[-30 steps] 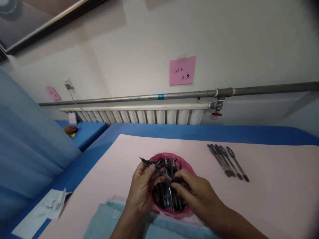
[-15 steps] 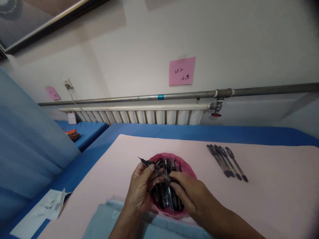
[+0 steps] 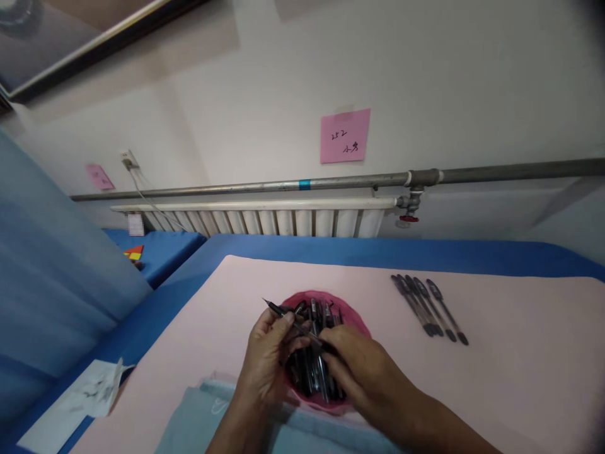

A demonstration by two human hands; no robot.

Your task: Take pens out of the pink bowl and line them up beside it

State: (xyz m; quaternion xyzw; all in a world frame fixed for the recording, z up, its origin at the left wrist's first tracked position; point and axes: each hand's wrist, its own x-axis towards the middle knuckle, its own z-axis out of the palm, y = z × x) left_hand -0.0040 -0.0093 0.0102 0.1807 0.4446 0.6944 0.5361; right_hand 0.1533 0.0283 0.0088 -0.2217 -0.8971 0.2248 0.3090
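Here, the person's left hand [image 3: 267,353], thumb uppermost, is nearly closed, pinching a slim pen [image 3: 306,331] between thumb and fingers, its point angled away to the left. The right hand [image 3: 366,362], fingers curled, closes on the rear end. Beneath both hands sits a pink basket [image 3: 354,319] of loose pens [image 3: 309,372]; right of the right hand lie capped pens [image 3: 435,310], their lettering too small to read. Beyond the hands, a pink note [image 3: 345,142] reads "252" above handwritten characters.

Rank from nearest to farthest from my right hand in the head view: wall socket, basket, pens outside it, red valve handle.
1. Basket: partly behind your right hand.
2. Pens outside it: to the right.
3. Red valve handle: farther back.
4. Wall socket: far left.
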